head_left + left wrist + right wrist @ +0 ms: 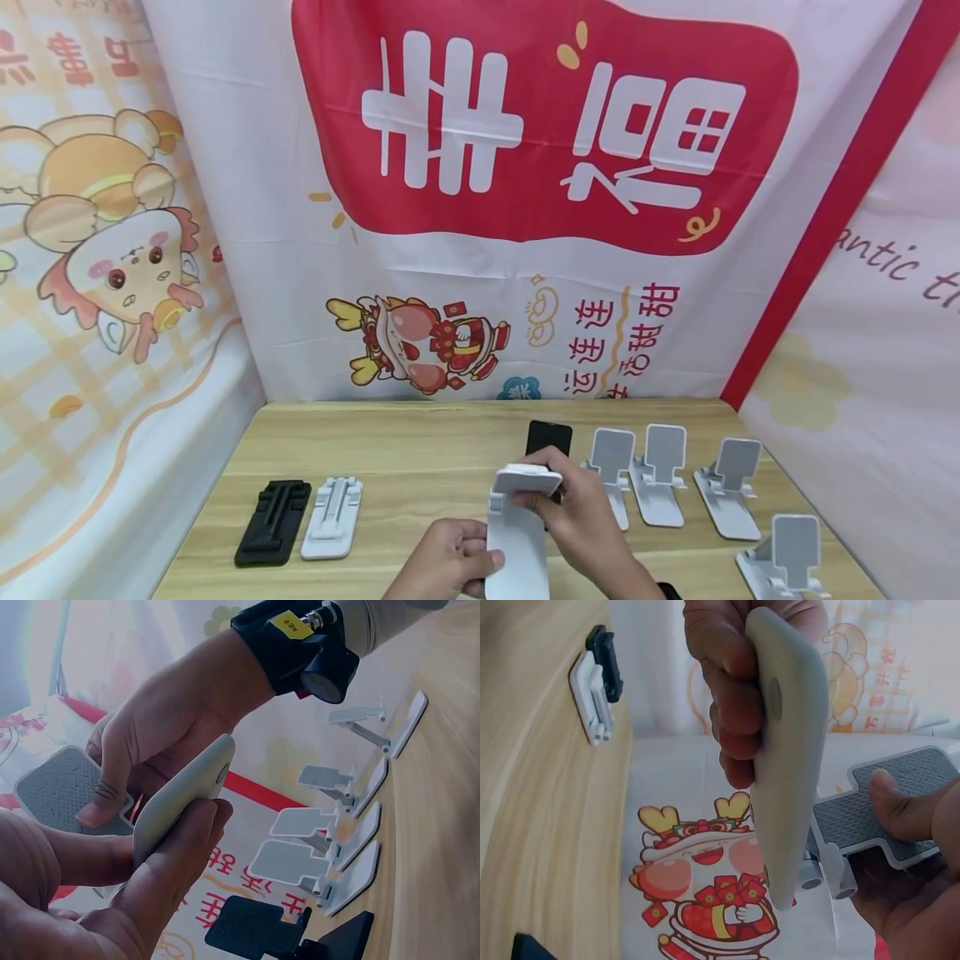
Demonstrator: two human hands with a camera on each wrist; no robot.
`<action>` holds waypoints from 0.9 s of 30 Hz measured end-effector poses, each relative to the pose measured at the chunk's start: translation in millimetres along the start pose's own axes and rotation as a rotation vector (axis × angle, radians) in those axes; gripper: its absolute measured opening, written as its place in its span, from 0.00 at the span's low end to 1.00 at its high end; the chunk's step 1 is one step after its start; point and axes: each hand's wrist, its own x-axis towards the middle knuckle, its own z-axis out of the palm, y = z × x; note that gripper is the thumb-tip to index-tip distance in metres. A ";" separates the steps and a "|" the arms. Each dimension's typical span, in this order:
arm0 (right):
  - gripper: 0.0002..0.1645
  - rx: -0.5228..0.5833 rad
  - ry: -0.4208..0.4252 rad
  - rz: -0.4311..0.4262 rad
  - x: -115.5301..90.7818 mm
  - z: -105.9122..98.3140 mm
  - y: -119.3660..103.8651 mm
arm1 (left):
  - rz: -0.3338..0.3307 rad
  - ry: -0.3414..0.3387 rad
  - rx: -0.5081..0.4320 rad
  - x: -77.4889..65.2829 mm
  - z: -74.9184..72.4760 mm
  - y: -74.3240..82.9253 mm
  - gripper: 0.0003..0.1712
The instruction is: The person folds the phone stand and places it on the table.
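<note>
A white folding phone stand (517, 546) is held up over the table's front by both hands. My left hand (453, 557) grips the side edge of its flat base, the thumb on one face and the fingers behind. With the right hand (581, 508) I pinch the hinged top plate. In the right wrist view, the thumb of that hand presses the plate's grey textured pad (922, 776), and the base (791, 750) is seen edge-on. The plate stands at an angle to the base, and a hinge joint (832, 874) shows between them.
On the wooden table (405, 450), a black folded stand (273, 522) and a white folded stand (332, 518) lie at left. Right of the hands stand a black unfolded stand (550, 436) and several white ones (665, 450). Printed cloth (442, 267) hangs behind and beside the table.
</note>
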 end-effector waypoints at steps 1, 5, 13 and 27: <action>0.23 -0.010 0.008 0.002 0.2 0.7 0.6 | -0.011 0.009 0.010 0.2 0.2 -0.2 0.23; 0.26 -0.021 -0.006 0.026 1.4 1.6 0.8 | 0.014 0.018 0.025 2.6 -1.6 -3.6 0.24; 0.34 -0.301 0.163 -0.294 0.3 -6.2 -12.7 | 0.059 0.063 0.068 6.7 -6.4 -11.3 0.19; 0.19 -0.441 0.121 -0.570 -8.4 5.6 -23.4 | 0.001 0.077 0.016 7.7 -13.8 -12.7 0.17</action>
